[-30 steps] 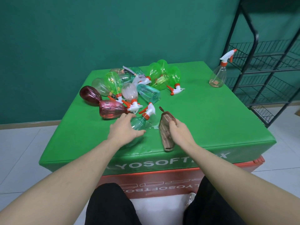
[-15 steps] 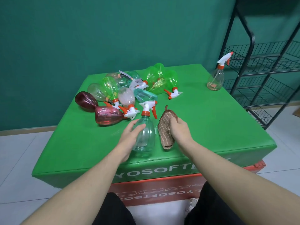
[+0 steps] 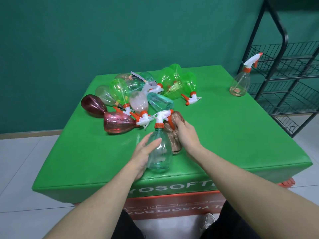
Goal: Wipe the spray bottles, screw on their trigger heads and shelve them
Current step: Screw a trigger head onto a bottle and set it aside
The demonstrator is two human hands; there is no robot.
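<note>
Since a second ago we are standing the clear teal spray bottle (image 3: 160,150) upright near the green mat's (image 3: 233,135) front edge, our left hand (image 3: 144,152) cupping its side for steadiness while our right hand (image 3: 185,137) is clutching the brown cloth (image 3: 174,133) against it, apparently for wiping; the other bottles (image 3: 138,97) are lying heaped behind.

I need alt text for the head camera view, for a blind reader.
A left hand holds an upright clear spray bottle while the right hand presses a brown cloth against it, on a green table beside piled bottles.
</note>
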